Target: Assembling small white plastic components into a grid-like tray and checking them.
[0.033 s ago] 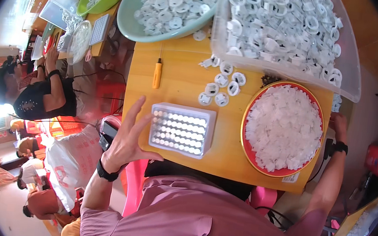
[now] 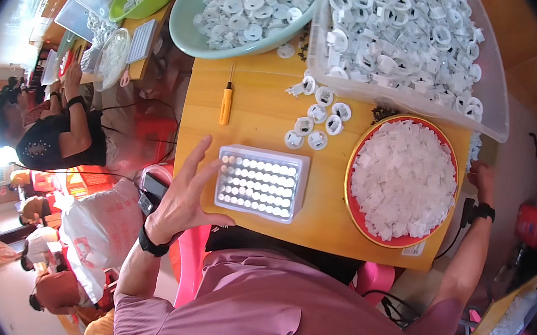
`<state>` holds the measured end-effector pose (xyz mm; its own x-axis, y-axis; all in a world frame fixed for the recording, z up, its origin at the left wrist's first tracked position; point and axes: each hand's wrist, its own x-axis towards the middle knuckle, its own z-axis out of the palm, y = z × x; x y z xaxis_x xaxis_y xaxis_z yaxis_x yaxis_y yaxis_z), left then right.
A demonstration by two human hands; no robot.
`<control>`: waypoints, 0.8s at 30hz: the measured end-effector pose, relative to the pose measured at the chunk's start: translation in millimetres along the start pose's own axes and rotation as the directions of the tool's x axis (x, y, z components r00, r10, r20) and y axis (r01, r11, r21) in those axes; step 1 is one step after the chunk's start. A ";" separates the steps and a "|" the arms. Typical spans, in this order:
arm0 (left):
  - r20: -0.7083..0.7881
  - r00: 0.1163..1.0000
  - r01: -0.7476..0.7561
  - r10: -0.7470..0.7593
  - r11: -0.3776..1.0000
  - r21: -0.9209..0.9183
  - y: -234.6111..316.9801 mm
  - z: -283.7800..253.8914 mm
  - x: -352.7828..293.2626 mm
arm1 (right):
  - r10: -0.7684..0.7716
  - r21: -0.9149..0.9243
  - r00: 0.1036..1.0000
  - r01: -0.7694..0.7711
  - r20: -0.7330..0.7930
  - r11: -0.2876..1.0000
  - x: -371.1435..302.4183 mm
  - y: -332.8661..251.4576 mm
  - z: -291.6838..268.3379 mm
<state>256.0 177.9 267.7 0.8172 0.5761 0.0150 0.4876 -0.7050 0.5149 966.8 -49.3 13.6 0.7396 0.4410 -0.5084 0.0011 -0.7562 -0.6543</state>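
My left hand (image 2: 187,196) is held at the table's left front, fingers and thumb spread, holding nothing. Its fingertips come close to the left side of a white rectangular tray (image 2: 300,191) filled with rows of small round white pieces (image 2: 256,186). My right hand (image 2: 483,179) is down beside the table's right edge, below some white parts (image 2: 475,147); its fingers are too small and partly hidden to read. A red round tray with a gold rim (image 2: 349,177), heaped with small translucent white pieces (image 2: 402,183), stands between the rectangular tray and my right hand.
Several round white fittings (image 2: 317,113) lie loose mid-table, near a yellow-handled screwdriver (image 2: 226,106). A pale green basin (image 2: 185,29) and a clear plastic bin (image 2: 409,99), both full of white parts, stand at the back. A co-worker (image 2: 64,128) sits at another table on the left.
The view has shifted very slightly, so the things on the table appear a little further right. Both hands keep the same pose.
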 end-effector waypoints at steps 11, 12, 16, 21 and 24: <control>-0.002 0.996 -0.083 0.086 0.959 -0.271 -27.7 3.0 4.5 | -0.357 -0.127 0.911 0.337 -0.206 0.933 -275.3 -219.8 -119.3; 0.007 0.998 -0.058 0.063 0.952 -0.300 -26.5 4.3 4.4 | -0.447 -0.055 0.875 0.445 -0.185 0.894 -311.0 -245.4 -83.9; 0.007 0.995 -0.088 0.095 0.944 -0.318 -33.9 9.9 4.3 | -0.600 0.135 0.756 0.587 0.263 0.798 -433.9 -305.5 32.8; -0.086 0.970 -0.244 0.228 0.921 -0.305 -37.4 13.5 11.1 | -0.470 0.054 0.657 0.548 0.589 0.835 -456.8 -254.6 168.5; -0.062 0.961 -0.276 0.269 0.930 -0.243 -30.3 7.6 15.3 | -0.446 0.100 0.699 0.477 0.558 0.873 -426.1 -211.5 210.8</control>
<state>256.1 204.9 245.8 0.8977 0.3894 0.2062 0.1530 -0.7144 0.6828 509.5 24.6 250.6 0.1408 0.9157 -0.3763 0.2869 -0.4015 -0.8698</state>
